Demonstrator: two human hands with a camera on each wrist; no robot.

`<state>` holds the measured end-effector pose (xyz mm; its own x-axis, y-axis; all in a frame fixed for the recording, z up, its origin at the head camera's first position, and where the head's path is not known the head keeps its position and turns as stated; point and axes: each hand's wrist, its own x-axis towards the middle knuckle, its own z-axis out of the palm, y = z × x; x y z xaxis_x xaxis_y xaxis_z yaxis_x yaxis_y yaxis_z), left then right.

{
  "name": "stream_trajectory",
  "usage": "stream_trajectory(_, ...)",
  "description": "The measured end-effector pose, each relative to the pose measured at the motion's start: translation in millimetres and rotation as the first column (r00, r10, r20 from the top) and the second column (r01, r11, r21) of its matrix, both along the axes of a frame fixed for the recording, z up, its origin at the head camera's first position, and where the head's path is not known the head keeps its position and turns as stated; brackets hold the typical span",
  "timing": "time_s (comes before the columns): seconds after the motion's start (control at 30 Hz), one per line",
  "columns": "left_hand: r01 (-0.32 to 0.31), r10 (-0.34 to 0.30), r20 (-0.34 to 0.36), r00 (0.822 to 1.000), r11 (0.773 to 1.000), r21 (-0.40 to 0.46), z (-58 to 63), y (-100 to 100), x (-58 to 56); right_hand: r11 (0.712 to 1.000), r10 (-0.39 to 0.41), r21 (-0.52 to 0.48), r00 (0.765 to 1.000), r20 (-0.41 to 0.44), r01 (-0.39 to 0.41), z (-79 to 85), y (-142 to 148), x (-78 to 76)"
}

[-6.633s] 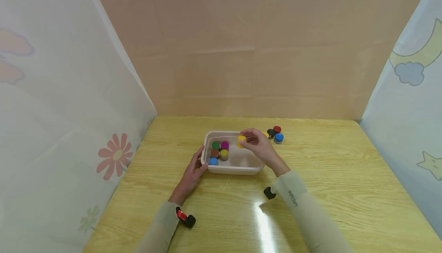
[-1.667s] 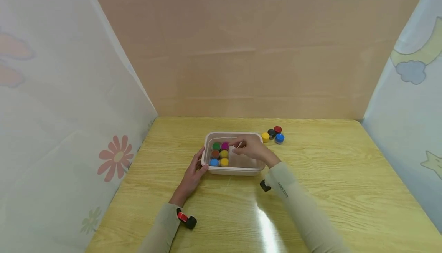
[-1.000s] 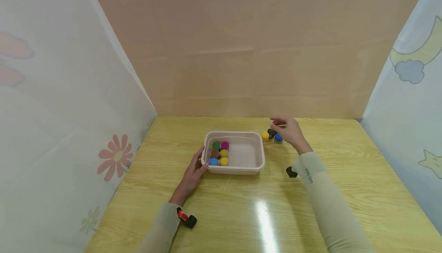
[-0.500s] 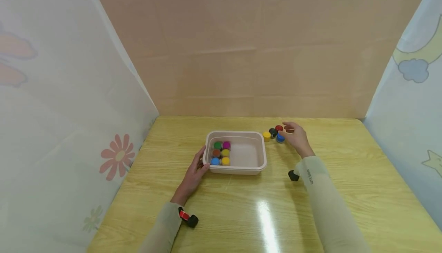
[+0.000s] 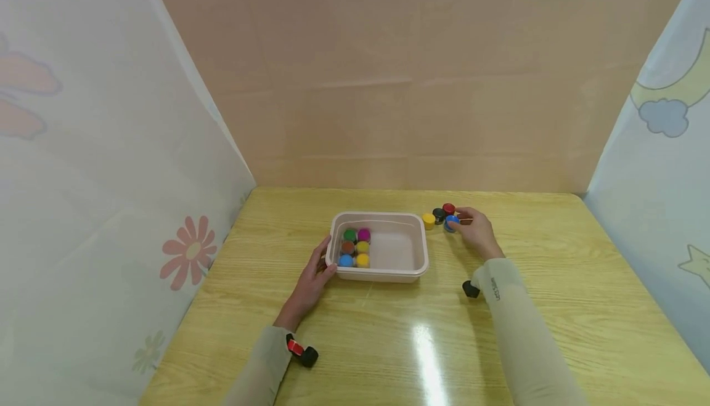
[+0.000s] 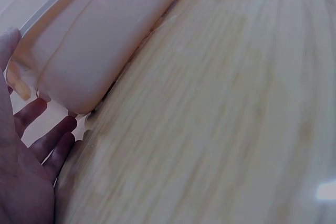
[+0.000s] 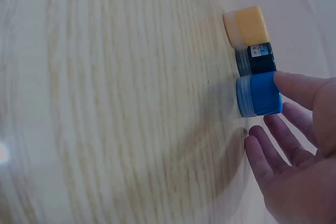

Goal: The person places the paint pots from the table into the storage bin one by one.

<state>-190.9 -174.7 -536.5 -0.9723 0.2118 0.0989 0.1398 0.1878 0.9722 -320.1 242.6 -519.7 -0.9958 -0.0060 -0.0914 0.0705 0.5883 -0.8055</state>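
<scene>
A pale pink plastic box (image 5: 396,252) stands mid-table, with several small paint jars in two columns at its left end, among them a green jar (image 5: 349,235) and a light blue jar (image 5: 346,260). My left hand (image 5: 310,283) holds the box's near-left corner, thumb at the rim and fingers along the outer wall. Behind and right of the box, my right hand (image 5: 477,233) has a blue paint jar (image 7: 261,95) between thumb and fingers, the thumb on its upper edge. Beside it stand a yellow jar (image 7: 247,26), a dark jar (image 7: 256,59) and a red jar (image 5: 448,209).
The wooden table (image 5: 360,338) meets a brown backdrop (image 5: 410,116) behind the jars. White patterned sheets hang at the left (image 5: 111,147) and right. Bare tabletop lies in front of the box and to the right of my right arm.
After withdrawing from the box, where one more yellow jar now sits, my right hand moved right to the loose jars. Over the last half second it came down onto the blue jar. The left hand stayed put.
</scene>
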Motion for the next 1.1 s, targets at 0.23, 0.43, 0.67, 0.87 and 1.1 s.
stream_trajectory(0.23,0.015,-0.015,-0.002,1.000,1.000,0.007,-0.1,-1,-0.6,1.000,-0.027,0.003,1.000,0.014,0.027,-0.9,0,0.3)
stream_trajectory(0.43,0.022,-0.023,-0.010,1.000,0.999,-0.026,-10.2,-5,-6.3,1.000,-0.013,0.010,1.000,-0.015,0.013,-1.1,-2,2.3)
stream_trajectory(0.67,0.003,-0.005,-0.052,0.999,0.999,-0.033,-28.4,-7,-13.1,0.999,0.011,0.035,1.000,-0.030,-0.010,-0.7,0,1.1)
stream_trajectory(0.87,-0.011,0.008,-0.065,0.998,0.999,-0.043,-27.7,-6,-11.9,0.999,0.010,0.050,1.000,-0.026,-0.009,1.6,6,1.9)
stream_trajectory(1.1,-0.009,0.006,-0.066,0.998,0.998,-0.056,-24.8,-6,-10.1,0.998,0.026,0.051,0.998,-0.066,-0.023,11.6,8,9.5)
